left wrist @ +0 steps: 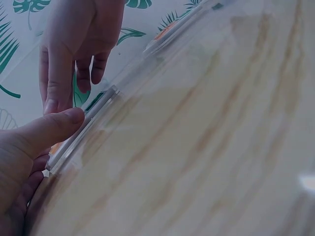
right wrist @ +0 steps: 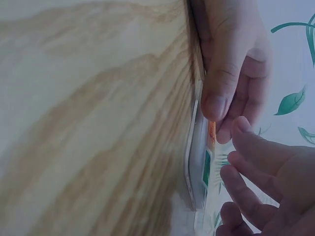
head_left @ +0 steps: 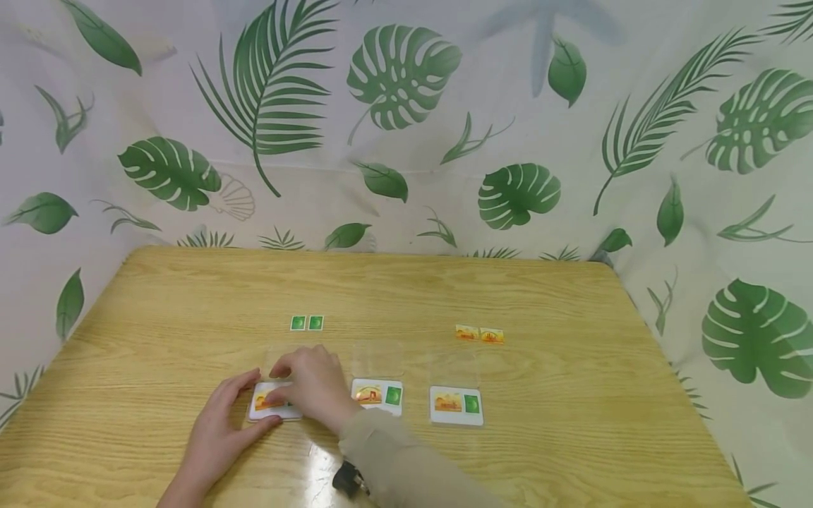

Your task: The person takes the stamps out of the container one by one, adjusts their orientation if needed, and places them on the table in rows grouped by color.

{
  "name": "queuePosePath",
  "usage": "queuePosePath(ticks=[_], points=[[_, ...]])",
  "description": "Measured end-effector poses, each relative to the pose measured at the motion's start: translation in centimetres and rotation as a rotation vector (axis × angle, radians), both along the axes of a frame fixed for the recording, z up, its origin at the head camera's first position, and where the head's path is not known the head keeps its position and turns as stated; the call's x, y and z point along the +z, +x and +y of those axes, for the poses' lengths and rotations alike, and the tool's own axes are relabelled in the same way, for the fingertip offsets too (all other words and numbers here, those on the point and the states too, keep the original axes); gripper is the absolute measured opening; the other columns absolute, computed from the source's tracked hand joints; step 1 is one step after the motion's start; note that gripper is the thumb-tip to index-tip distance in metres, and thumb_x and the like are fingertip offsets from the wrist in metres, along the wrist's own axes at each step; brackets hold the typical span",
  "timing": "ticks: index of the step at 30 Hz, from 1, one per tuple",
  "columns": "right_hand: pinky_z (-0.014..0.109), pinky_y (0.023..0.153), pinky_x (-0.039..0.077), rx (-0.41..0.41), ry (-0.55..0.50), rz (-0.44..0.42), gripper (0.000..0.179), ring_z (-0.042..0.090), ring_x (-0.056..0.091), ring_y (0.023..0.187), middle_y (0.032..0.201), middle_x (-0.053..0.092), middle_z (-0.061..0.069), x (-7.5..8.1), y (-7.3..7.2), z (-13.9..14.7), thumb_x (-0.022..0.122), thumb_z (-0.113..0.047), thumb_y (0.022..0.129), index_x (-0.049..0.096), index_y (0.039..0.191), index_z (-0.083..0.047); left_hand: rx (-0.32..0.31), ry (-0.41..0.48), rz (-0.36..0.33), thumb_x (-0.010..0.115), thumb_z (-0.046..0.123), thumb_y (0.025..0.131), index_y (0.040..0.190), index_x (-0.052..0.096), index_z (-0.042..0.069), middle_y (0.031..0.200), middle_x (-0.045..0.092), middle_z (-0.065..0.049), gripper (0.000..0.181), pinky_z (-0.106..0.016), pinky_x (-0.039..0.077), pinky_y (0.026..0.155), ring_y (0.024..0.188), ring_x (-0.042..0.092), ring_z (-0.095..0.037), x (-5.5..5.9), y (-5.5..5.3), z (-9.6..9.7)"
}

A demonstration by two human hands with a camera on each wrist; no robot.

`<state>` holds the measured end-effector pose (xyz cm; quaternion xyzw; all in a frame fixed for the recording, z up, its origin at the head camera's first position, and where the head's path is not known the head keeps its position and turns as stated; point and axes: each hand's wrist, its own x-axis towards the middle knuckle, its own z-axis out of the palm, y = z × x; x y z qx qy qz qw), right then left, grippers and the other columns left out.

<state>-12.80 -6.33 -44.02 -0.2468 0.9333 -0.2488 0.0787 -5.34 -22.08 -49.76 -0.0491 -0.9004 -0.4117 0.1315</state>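
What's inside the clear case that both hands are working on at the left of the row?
Inside the clear case an orange picture card shows beside the left hand. The right hand covers the rest, so any green card there stays hidden.

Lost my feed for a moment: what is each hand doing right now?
Left hand: thumb and fingers pinch the edge of the leftmost card.
Right hand: fingertips press down on the same card; no curled grip seen.

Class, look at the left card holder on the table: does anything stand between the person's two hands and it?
Nothing visible does. The left hand and right hand already touch the left card holder.
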Motion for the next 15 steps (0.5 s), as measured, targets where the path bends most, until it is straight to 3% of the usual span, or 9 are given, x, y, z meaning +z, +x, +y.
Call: queuePosePath(ticks=[15], points=[[0.021,0.069,0.036,-0.036,0.099,0.003,0.04,0.005,0.047,0.08,0.09,0.063,-0.021,-0.7,-0.1,-1.3,0.084,-0.049,0.061,0.073,0.095,-0.031,0.011,-0.005,-0.016,0.086,0.026,0.07,0.13,0.051,0.004,0.125,0.056,-0.012,0.072,-0.059,0.035,0.099,0.117,0.048,-0.031,-0.1,-0.1,-0.1]])
